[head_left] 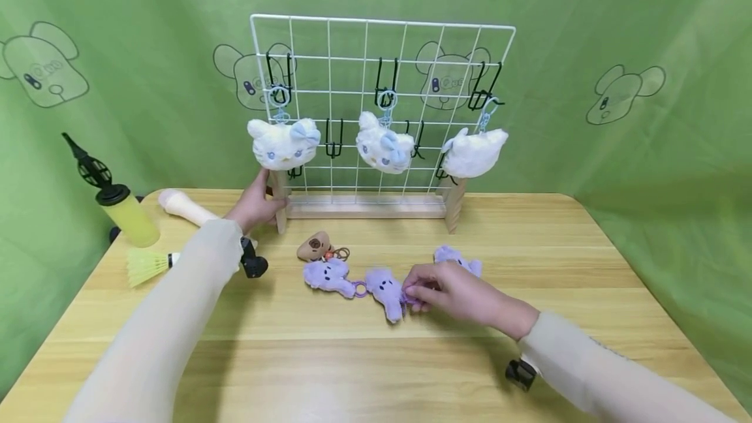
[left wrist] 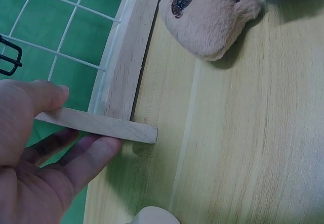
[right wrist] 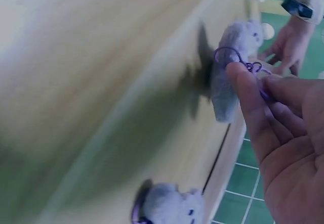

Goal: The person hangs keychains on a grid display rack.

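Note:
My left hand (head_left: 256,203) grips the wooden foot (left wrist: 109,125) at the left end of a white wire grid rack (head_left: 365,92), thumb on one face and fingers on the other. Over the table, my right hand (head_left: 461,292) pinches the purple ring and clasp of a purple plush keychain (head_left: 383,289) between thumb and fingertips. A second purple plush keychain (head_left: 326,277) lies to its left, with a purple ring (head_left: 360,289) between the two. Partly hidden behind the right hand is a third purple plush keychain (head_left: 449,254).
Three white cat plush keychains (head_left: 284,145) hang from black hooks on the rack, with other hooks lower down. A brown plush keychain (head_left: 314,247) lies before the rack. At left are a yellow hand pump (head_left: 130,214), a yellow shuttlecock (head_left: 147,265) and a pale rod (head_left: 187,206).

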Demonstrator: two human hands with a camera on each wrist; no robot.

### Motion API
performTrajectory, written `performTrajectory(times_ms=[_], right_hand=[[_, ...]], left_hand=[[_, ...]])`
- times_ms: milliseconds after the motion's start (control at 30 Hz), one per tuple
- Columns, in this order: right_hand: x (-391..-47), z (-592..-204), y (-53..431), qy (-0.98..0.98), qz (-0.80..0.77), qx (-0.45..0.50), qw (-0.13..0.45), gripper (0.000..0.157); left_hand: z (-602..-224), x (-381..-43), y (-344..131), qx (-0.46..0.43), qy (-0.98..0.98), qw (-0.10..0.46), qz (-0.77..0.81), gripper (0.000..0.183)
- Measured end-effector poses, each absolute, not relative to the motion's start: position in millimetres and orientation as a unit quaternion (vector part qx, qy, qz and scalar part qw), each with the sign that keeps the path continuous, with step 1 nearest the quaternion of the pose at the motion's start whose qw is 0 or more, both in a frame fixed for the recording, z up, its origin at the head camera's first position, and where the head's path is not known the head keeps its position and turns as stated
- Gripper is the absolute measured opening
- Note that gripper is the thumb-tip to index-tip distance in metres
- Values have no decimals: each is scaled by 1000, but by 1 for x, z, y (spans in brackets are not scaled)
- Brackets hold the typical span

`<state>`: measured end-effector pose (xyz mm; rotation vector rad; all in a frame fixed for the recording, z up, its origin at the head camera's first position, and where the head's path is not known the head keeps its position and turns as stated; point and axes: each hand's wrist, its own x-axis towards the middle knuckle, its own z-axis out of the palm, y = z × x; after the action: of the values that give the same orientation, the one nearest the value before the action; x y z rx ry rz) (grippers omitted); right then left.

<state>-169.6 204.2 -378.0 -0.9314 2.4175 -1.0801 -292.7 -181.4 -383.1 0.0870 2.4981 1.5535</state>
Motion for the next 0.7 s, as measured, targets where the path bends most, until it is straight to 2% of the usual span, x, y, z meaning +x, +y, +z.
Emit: performTrajectory(times_ms=[400,700], right_hand=[[-184,-353,195,859,-398,-317,57,19],[-192,-340,180,843,-448,-298,12,21]], left_hand=[[-385,-293,-182,29,847,101,522,106],[-385,-294,-183,31,849,97,518,106]])
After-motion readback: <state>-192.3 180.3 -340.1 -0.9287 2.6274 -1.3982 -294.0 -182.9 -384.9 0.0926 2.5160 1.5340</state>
